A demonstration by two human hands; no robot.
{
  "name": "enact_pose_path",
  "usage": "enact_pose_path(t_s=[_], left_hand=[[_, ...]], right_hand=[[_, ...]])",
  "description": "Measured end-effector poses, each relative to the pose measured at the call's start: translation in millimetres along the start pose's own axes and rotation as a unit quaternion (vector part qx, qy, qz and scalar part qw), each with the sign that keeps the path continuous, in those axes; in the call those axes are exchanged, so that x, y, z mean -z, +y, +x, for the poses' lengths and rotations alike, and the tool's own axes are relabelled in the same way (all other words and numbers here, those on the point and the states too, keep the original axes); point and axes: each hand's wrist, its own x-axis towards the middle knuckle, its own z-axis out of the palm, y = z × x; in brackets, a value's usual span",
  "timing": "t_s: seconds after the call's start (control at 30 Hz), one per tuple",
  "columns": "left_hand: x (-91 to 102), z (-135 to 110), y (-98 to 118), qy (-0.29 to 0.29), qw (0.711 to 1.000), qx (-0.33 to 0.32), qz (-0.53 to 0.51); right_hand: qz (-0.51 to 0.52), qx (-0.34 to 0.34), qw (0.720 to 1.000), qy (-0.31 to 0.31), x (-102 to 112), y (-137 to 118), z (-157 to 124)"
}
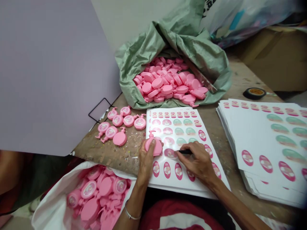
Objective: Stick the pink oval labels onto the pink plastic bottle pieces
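Note:
My left hand (145, 161) grips a pink toy pump bottle (155, 147) upright by its round body, above the left side of a white sticker sheet (165, 182). No label shows on the bottle's visible face. Closed around a slim black tool (185, 151), my right hand (198, 161) rests over the sheet's middle. The tool's tip is by a pink oval sticker (169, 153); whether it touches the sticker, I cannot tell. Pink and green oval stickers cover the sheet in rows. Several pump bottles (129, 120), most with labels, lie to the left on the table.
A green sack (129, 76) full of plain pink bottles lies open at the back. At lower left, a white sack (51, 204) holds more bottles, some labelled. Sticker sheets (254, 134) are stacked at right, with black tape (254, 93) behind. A pale panel (52, 76) blocks the left.

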Motion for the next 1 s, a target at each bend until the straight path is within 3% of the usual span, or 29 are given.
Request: enact_pose_path(t_s=[0.1,0.17,0.33,0.53,1.0], left_hand=[[-4.4,-1.1,5.0,-0.018,0.999,-0.031,0.003],[-9.0,-5.3,12.4,-0.043,0.999,-0.025,-0.009],[-24.4,-15.5,31.0,-0.088,0.994,0.033,-0.062],[-31.4,-16.2,34.6,-0.137,0.987,0.045,-0.066],[-32.6,-16.8,34.0,-0.115,0.990,0.056,-0.068]], right_hand=[[0.086,-0.133,0.987,0.032,12.8,-5.8,16.9],[0.113,-0.164,0.980,0.017,19.8,-14.1,28.6],[0.162,-0.077,0.982,-0.063,22.5,-38.7,46.1],[0.145,-0.055,0.985,-0.071,21.3,-45.3,50.1],[0.138,-0.050,0.987,-0.066,20.8,-46.0,50.5]])
